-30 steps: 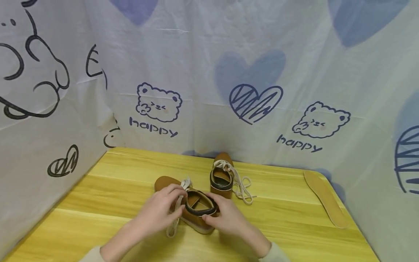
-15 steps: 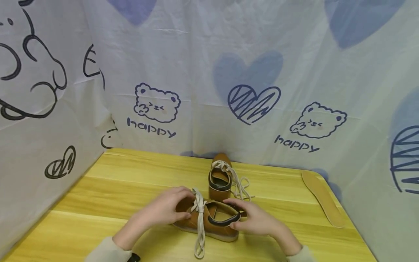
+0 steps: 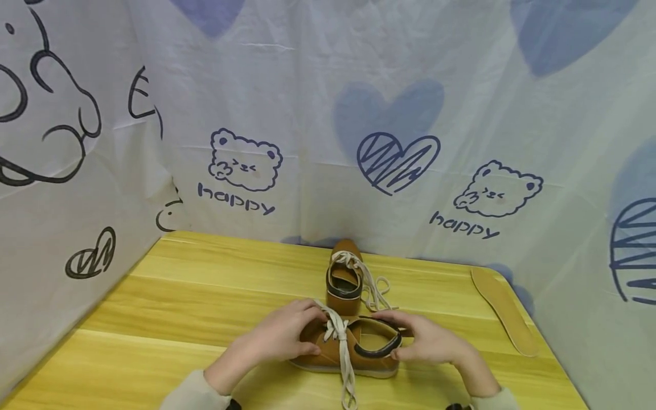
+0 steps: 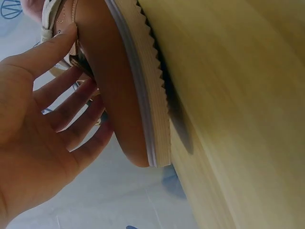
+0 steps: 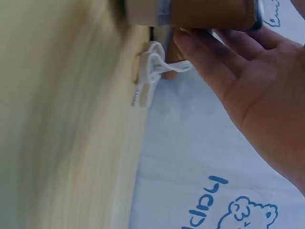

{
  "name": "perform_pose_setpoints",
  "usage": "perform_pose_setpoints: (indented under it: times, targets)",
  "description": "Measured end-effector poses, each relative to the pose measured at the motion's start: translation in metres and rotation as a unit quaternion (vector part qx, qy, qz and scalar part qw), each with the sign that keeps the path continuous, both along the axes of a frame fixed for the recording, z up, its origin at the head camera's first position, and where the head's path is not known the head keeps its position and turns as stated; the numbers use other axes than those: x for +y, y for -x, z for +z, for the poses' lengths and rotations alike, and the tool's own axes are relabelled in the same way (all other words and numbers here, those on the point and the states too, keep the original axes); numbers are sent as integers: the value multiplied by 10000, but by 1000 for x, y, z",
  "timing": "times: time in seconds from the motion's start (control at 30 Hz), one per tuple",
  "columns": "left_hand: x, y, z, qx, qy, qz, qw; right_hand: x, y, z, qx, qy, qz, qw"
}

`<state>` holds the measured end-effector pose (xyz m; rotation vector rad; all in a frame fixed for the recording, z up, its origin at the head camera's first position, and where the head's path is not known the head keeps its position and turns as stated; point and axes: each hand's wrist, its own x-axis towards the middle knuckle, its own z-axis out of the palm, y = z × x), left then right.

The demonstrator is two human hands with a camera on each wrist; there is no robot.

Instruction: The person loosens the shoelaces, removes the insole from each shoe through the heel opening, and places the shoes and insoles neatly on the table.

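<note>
So, fingers first: we've got the left hand (image 3: 282,336) spanning the toe of a brown leather low-top shoe (image 3: 362,363), thumb on the near side and the four fingers, slightly spread, on the far side. Our right hand (image 3: 433,341) does the same at the heel, thumb near, fingers over by the padded black collar (image 3: 378,353). Both are holding the shoe between thumb and fingers.

The shoe sits upright, front and centre at the yellow wood-grain table (image 3: 205,296), toe to our left, heel to our right; we can't tell if the sole is fully down. Its off-white laces (image 3: 345,359) are knotted on top, with the loose ends draping over the near side. From the left wrist we also get the pale sole (image 4: 150,81) with its sawtooth edge.

Just behind is a matching brown shoe (image 3: 343,304), toe to the wall, its own whitish laces (image 3: 369,279) trailing off to the right. Way over by the right edge there's a flat tan insole (image 3: 504,313). Round it all hangs a white cloth (image 3: 318,199) with blue hearts and "happy" bears (image 3: 245,162). Our sleeves (image 3: 192,393) are cream.
</note>
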<state>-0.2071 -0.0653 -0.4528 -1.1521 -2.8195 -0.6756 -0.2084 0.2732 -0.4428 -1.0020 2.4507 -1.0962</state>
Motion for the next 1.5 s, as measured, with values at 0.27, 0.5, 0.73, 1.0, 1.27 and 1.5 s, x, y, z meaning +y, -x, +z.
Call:
perform_pose_setpoints:
  times: [0.27, 0.5, 0.73, 1.0, 1.27, 1.5]
  targets:
    - [2, 8, 1, -234, -59, 40, 9997, -34, 6, 8, 671, 924, -338, 9929]
    - [-2, 13, 0, -352, -212, 4, 9992, -67, 14, 3, 1286, 815, -132, 9883]
    - [-5, 13, -3, -277, -214, -58, 9994, -75, 18, 1, 1141, 398, 271, 9923]
    - [-5, 8, -1, -142, -155, -5, 9998, -77, 14, 0, 1208, -123, 435, 9917]
    - [-6, 6, 0, -184, -161, 46, 9997, -82, 12, 0, 1156, 11, 415, 9924]
    - [-6, 6, -1, -109, -165, 57, 9998, -95, 7, -1, 1556, -122, -14, 9877]
